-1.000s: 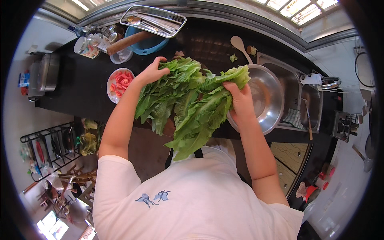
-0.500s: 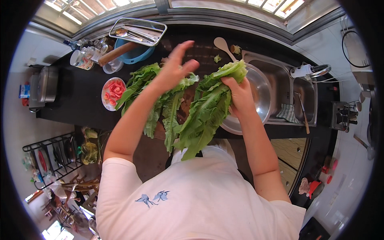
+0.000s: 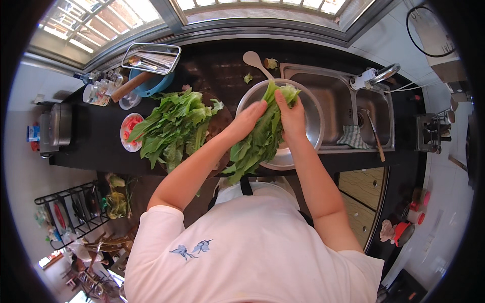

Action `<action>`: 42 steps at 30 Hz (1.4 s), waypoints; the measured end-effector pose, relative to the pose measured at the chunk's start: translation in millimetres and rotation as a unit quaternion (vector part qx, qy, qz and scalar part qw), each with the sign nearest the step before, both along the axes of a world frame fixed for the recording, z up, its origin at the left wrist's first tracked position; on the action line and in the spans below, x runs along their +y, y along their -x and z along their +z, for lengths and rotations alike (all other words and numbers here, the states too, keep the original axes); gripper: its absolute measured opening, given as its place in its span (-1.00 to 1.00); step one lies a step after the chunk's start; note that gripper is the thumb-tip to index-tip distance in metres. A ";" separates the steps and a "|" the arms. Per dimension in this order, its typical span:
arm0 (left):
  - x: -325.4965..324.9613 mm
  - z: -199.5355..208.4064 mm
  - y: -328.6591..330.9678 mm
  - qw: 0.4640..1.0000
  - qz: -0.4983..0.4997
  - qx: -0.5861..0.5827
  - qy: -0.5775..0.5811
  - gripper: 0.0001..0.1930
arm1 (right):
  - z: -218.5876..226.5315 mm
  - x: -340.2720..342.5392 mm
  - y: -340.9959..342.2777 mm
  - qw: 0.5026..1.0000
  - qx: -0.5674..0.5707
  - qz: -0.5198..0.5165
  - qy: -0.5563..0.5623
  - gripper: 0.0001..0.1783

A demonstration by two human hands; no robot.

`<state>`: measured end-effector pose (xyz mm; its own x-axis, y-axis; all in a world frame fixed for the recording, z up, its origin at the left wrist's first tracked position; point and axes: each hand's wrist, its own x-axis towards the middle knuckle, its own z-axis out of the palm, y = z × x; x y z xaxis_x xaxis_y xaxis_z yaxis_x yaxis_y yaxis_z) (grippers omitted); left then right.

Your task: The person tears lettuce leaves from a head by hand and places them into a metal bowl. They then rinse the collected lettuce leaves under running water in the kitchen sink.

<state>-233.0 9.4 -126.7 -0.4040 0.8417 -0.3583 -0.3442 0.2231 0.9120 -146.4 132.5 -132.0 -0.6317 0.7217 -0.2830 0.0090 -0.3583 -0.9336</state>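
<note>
A bunch of long-leaf lettuce (image 3: pixel 260 136) is held between my two hands over the left side of a metal basin (image 3: pixel 316 113). My right hand (image 3: pixel 292 117) is closed round the pale stem end. Against the left side of the leaves my left hand (image 3: pixel 247 121) grips, with its fingertips partly hidden in the greens. The leaf tips hang toward the counter's front edge. Left of my left forearm lies a pile of loose lettuce leaves (image 3: pixel 174 123) on a round brown board (image 3: pixel 220 106).
Behind the basin lie a pale rice paddle (image 3: pixel 255 61) and cut stem ends (image 3: pixel 271 63). To the right is the steel sink (image 3: pixel 328 96), with a striped cloth (image 3: pixel 352 137) and a knife (image 3: pixel 376 136). A bowl of red slices (image 3: pixel 129 144) and a blue basin (image 3: pixel 156 86) stand left.
My left hand has come down from the air above the leaf pile onto the held lettuce. My right hand has brought the bunch over the basin. The whole view has shifted slightly.
</note>
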 end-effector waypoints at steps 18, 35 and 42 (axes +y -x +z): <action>36.1 -13.0 -18.8 0.944 -0.150 -0.254 0.147 -0.60 | -13.7 58.1 -17.7 0.955 0.085 0.256 0.120 -0.74; 53.1 -45.9 -59.3 0.856 -0.132 0.434 0.246 -0.67 | -38.8 52.4 -2.9 0.953 -0.014 0.059 0.298 -0.65; 33.3 -53.1 -57.6 0.865 -0.032 0.494 0.078 -0.76 | -85.1 76.1 -1.7 0.777 0.039 0.063 0.625 -0.60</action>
<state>-175.4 42.7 -179.7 -0.5323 0.8462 0.0256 0.6048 0.3589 0.7110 -144.7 208.6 -217.1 -0.7256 -0.1549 -0.6704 0.0784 -0.9866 0.1430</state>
